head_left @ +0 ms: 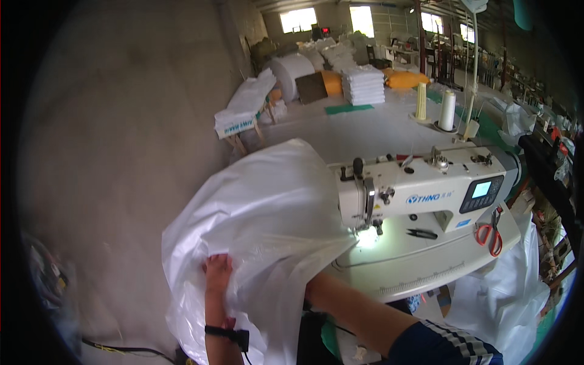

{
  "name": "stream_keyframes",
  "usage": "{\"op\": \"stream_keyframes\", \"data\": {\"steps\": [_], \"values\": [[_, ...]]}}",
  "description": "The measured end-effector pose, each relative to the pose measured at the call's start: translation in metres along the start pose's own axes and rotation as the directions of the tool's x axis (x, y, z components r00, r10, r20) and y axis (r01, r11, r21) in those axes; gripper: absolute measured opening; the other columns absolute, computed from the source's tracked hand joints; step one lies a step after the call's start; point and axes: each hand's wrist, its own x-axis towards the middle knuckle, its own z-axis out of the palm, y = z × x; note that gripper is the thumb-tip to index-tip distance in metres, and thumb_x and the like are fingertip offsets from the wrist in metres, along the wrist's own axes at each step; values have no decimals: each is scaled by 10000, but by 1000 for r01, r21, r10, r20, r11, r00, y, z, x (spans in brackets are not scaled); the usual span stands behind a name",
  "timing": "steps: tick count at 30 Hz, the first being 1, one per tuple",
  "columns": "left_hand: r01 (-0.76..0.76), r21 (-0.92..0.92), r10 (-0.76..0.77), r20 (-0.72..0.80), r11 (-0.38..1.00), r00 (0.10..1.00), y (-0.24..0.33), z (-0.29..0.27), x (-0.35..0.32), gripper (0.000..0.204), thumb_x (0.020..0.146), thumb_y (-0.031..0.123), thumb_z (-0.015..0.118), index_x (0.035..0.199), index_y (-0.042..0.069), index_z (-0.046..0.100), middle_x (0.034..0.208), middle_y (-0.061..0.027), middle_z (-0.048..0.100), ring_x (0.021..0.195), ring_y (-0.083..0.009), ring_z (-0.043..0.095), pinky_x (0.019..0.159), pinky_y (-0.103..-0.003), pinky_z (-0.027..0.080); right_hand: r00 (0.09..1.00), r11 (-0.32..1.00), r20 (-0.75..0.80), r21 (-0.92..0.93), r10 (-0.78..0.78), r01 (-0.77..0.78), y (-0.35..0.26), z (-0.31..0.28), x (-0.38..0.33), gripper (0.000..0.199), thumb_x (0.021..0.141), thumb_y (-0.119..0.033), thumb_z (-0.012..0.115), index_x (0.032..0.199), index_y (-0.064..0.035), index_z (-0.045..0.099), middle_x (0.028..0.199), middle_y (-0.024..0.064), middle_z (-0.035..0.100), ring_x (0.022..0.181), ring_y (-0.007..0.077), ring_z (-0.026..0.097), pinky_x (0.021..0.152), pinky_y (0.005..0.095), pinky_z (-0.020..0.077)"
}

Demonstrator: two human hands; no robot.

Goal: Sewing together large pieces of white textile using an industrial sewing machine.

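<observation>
A large white plastic sheet (261, 188) hangs in loose folds over the left end of the sewing table, one edge reaching the lit needle area of a white sewing machine (398, 182). On the sheet's near left part is my left hand (218, 266), its fingers curled onto the material; a black strap circles that wrist. My right forearm (359, 307) reaches in from the lower right, and the sheet covers that hand, so its fingers are hidden. Black thread snips (421, 233) lie on the machine bed, with red-handled scissors (488, 236) farther right.
Two thread cones (447, 111) stand behind the machine. Farther back are a stack of folded white sheets (363, 85), orange sacks (404, 79) and a large white roll (292, 74). More white sheeting (502, 292) hangs at the right. A black cable (131, 349) runs along the floor.
</observation>
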Motion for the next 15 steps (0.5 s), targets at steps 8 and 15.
{"op": "stream_keyframes", "data": {"steps": [8, 15], "values": [[-129, -163, 114, -98, 978, 989, 11, -35, -32, 224, 771, 216, 643, 971, 116, 628, 1024, -73, 593, 1014, -315, 514, 860, -463, 392, 952, 983, -246, -19, -182, 183, -78, 9, -151, 355, 890, -231, 531, 1208, -74, 551, 1062, 155, 633, 992, 323, 614, 892, 430, 469], [-125, -307, -9, -402, 943, 916, 141, -115, -123, 74, 796, 23, 617, 862, 24, 651, 828, -128, 644, 807, -317, 606, 738, -384, 492, 958, 876, 107, 389, 266, -287, -119, 75, -265, 327, 923, -216, 487, 1172, -13, 547, 1038, 164, 634, 925, 308, 635, 821, 415, 494]]}}
